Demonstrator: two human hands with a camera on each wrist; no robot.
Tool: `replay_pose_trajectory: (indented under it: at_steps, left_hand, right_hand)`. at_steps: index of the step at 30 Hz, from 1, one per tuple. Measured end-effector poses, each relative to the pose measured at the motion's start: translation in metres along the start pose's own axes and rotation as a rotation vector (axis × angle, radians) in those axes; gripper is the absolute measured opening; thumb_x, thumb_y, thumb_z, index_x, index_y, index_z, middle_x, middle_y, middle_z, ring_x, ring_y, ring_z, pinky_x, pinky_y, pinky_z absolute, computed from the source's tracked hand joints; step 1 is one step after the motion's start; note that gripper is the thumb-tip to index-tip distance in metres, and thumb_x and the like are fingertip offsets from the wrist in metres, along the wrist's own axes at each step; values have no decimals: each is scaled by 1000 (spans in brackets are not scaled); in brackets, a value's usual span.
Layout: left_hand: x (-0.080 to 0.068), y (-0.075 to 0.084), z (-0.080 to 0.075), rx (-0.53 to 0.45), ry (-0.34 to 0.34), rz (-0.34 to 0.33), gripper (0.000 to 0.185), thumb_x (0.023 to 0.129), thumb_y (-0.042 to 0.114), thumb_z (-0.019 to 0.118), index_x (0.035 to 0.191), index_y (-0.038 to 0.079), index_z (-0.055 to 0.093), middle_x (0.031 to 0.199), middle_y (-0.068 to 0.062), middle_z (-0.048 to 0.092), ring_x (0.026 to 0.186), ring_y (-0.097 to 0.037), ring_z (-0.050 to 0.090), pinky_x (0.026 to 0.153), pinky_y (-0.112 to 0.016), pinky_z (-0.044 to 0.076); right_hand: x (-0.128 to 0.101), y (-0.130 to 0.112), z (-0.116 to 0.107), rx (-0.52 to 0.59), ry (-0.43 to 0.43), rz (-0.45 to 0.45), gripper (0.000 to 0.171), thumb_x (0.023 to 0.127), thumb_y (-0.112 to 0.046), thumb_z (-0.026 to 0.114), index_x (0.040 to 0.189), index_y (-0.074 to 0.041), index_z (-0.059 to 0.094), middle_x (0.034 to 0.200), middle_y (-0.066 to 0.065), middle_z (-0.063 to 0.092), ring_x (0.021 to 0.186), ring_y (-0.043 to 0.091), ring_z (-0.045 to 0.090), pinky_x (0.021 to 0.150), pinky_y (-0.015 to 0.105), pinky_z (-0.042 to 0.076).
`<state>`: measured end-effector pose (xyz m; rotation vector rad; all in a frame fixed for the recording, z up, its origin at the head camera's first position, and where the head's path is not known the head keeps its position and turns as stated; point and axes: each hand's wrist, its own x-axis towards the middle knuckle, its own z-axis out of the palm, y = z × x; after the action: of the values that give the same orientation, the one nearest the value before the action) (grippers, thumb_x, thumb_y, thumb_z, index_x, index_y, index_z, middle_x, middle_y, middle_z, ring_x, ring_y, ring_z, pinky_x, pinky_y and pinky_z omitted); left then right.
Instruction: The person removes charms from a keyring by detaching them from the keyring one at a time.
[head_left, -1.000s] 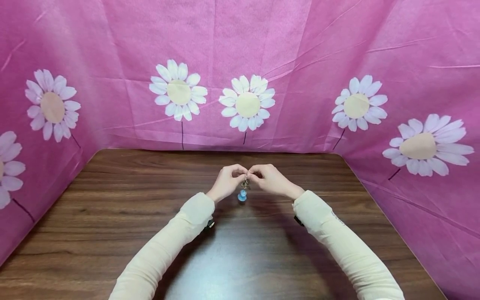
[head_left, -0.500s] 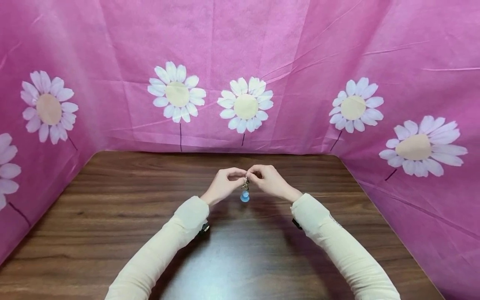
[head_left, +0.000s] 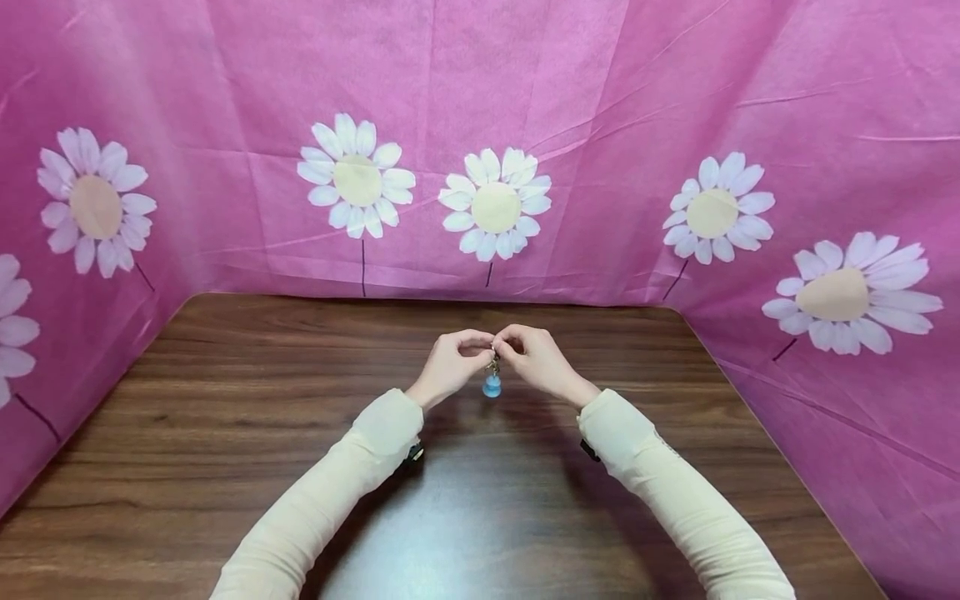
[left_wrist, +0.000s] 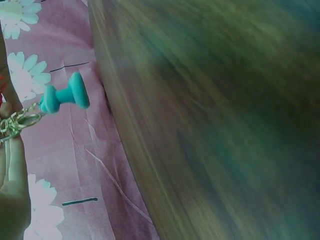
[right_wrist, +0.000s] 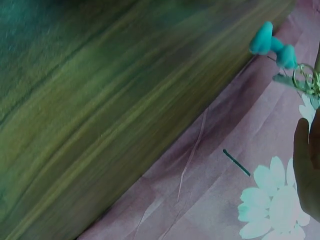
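A keychain hangs above the table between my two hands, with a blue spool-shaped pendant (head_left: 491, 387) at its lower end. Gold-coloured chain links and rings (left_wrist: 20, 122) join the pendant to the part at my fingertips. My left hand (head_left: 447, 368) pinches the keychain's top from the left, thumb and forefinger nearly meeting. From the other side my right hand (head_left: 542, 365) pinches at the same spot, its fingertips against the left ones. The bit between the fingertips is hidden. In the right wrist view the blue pendant (right_wrist: 272, 46) dangles away from the fingers.
The brown wood-grain table (head_left: 187, 433) spreads under both arms. Around its back and sides hangs a pink cloth (head_left: 585, 92) printed with white daisies. Pale sleeves (head_left: 315, 492) cover the forearms, and a dark wrist device (head_left: 590, 450) shows below the right cuff.
The blue pendant has swung slightly to the right and now hangs straighter. Both hands keep their pinch at nearly the same place. The head view has shifted a little.
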<state>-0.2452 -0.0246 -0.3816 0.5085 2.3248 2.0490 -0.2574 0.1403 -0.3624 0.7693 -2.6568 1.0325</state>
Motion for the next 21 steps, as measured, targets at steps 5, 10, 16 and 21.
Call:
replay_pose_trajectory:
  at_steps: [5, 10, 16, 21]
  left_hand:
    - [3, -9, 5, -8, 99, 22, 24, 80, 3, 62, 104, 1, 64, 100, -16, 68, 91, -22, 66, 77, -27, 53]
    - [2, -10, 6, 30, 137, 71, 22, 77, 3, 62, 99, 2, 65, 94, -14, 70, 85, -19, 68, 74, -24, 54]
    - [2, -9, 1, 304, 122, 223, 18, 73, 5, 62, 91, 6, 67, 85, -6, 71, 74, -12, 68, 66, -18, 53]
    - [2, -6, -1, 579, 110, 386, 14, 71, 9, 62, 84, 11, 65, 79, 2, 70, 68, -5, 65, 63, -17, 50]
  right_hand:
    - [0, -2, 4, 88, 36, 32, 11, 89, -12, 57, 89, -5, 66, 78, 7, 67, 68, 14, 57, 61, 22, 46]
    - [-1, -2, 5, 182, 20, 91, 13, 90, -13, 57, 91, -3, 66, 77, 10, 67, 68, 22, 61, 59, 20, 47]
    - [-1, -4, 0, 90, -29, 44, 12, 89, -14, 58, 90, -6, 66, 80, 4, 66, 68, 10, 54, 61, 22, 46]
    - [-1, -11, -8, -82, -45, -45, 10, 87, -15, 61, 87, -7, 68, 74, 0, 65, 64, 9, 51, 60, 25, 44]
